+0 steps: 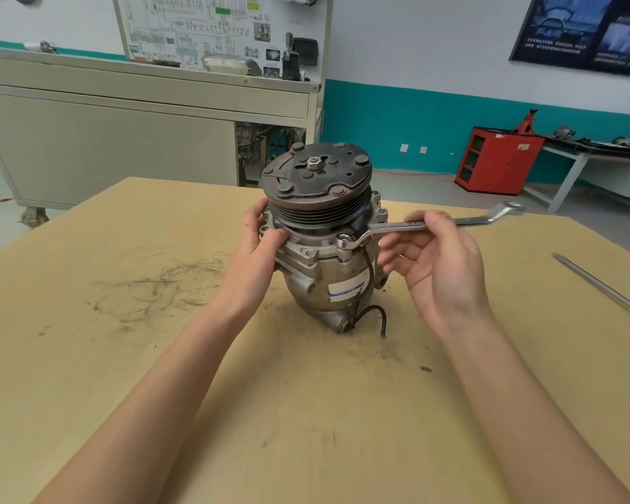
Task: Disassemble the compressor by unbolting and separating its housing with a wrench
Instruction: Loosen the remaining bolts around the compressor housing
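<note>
1. Nearest, the right grip (441,263) pinches the ring wrench (382,228) mid-shank with thumb and fingertips, the other fingers loose. So light a hold could let the ring ride off the flange bolt (343,242) and round it.
2. The left grip (259,241) clasps the compressor (328,274) at its left flange, thumb in front, fingers behind. If it slackens, the upright body may twist or tip on the counter (161,358).
3. The compressor stands mid-counter, pulley (317,209) up: grimy cast aluminium, rusty clutch plate, white label, black wire trailing.

head cam | faces forward and down | close over table (88,249) (wide-angle) | single view
</note>
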`<state>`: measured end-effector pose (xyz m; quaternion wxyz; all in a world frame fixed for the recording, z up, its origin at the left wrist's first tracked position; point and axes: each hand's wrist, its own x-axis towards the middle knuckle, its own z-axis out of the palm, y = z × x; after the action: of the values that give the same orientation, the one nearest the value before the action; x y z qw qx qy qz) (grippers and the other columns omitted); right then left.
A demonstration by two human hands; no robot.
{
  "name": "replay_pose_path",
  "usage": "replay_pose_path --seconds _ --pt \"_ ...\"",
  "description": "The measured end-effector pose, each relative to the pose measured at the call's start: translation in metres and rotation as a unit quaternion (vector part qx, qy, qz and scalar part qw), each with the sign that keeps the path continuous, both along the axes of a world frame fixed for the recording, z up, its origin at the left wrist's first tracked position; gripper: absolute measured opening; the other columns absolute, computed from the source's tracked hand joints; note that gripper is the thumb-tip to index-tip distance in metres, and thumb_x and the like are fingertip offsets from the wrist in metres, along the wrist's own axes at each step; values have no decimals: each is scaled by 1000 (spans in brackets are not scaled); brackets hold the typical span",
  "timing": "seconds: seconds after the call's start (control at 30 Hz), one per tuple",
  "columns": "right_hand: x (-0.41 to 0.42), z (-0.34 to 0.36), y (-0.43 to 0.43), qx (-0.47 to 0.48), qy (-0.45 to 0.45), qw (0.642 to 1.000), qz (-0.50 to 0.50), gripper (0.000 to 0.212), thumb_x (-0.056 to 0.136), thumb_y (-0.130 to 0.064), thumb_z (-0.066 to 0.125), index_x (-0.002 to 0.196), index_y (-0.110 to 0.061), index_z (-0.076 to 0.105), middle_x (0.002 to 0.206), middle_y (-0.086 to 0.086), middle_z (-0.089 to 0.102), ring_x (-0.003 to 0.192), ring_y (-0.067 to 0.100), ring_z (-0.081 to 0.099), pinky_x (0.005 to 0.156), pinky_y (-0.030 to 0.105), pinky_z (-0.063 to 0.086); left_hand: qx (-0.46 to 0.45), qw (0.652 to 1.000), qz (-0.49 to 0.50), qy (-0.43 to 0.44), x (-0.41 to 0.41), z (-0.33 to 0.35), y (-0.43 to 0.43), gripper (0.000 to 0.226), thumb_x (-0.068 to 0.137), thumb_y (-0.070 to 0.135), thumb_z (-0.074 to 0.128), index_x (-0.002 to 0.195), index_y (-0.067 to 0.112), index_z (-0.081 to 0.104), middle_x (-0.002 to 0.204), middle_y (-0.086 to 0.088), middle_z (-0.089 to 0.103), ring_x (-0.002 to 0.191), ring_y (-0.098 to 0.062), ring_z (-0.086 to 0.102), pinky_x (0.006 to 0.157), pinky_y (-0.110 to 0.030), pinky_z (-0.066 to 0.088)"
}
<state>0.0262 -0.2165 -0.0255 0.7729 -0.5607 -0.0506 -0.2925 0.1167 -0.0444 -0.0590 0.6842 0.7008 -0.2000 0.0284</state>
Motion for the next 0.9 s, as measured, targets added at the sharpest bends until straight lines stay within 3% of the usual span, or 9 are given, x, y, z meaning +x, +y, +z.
replay_pose_path --seconds 0.1,0.27,0.43,0.53,0.6,0.63,0.73,0.77,0.9 --pt "1 2 -10 64 3 998 -2 34 102 -16 30 84 -6 57 64 11 67 55 20 64 50 23 50 2 1000 0 -1 0 0 0 46 100 25 37 145 33 30 141 13 43 95 10 53 78 -14 40" --pt "-18 -7 3 -159 -152 966 -137 28 100 -31 39 90 -13 57 70 4 70 62 21 70 54 25 55 -2 1000 2 -7 -2 2 0 45 100 21 36 144 32 31 141 11 44 105 0 51 82 -19 40" --pt "-25 -21 23 -405 -247 855 -209 29 100 -37 41 102 -11 52 78 8 67 65 23 70 48 37 56 -2 1000 0 -9 -2 3 -1 45 101 20 36 144 31 31 139 11 45 100 3 51 78 -16 40" --pt "-25 -25 23 -504 -304 752 -296 22 102 -28 41 97 -9 51 71 12 71 55 21 68 40 31 51 -5 1000 1 -9 -1 2 -1 45 101 19 36 144 31 31 137 12 46 100 8 52 77 -13 41" --pt "-23 -29 25 -519 -313 727 -322 21 102 -25 39 94 -9 50 67 11 70 53 19 67 39 29 49 -4 1000 3 -7 1 0 -1 45 101 19 37 144 30 31 133 15 47 96 15 52 74 -10 43" --pt "-23 -30 27 -495 -301 753 -312 22 103 -25 38 93 -10 50 68 9 70 54 18 68 42 28 51 -5 1000 2 -6 1 0 -1 45 100 19 37 144 29 31 130 17 48 92 19 52 71 -6 43" --pt "-17 -22 26 -285 -215 916 -182 20 99 -24 37 87 -17 51 71 0 67 61 15 69 52 26 55 -5 1000 -1 -4 2 -1 -1 45 100 20 37 144 30 31 123 25 48 86 25 51 67 -1 42" --pt "-13 -17 22 -210 -177 950 -149 19 98 -23 36 87 -17 50 68 -1 67 59 17 68 53 26 54 -7 1000 -3 -3 2 -1 -1 46 100 22 37 144 31 30 123 26 47 87 25 51 69 -2 42" --pt "6 2 3 18 15 999 -24 29 103 -16 29 84 -8 50 74 9 71 60 19 67 52 25 52 -20 1000 -8 -4 0 0 -3 59 85 38 41 142 31 33 122 25 50 89 23 52 72 -5 43"
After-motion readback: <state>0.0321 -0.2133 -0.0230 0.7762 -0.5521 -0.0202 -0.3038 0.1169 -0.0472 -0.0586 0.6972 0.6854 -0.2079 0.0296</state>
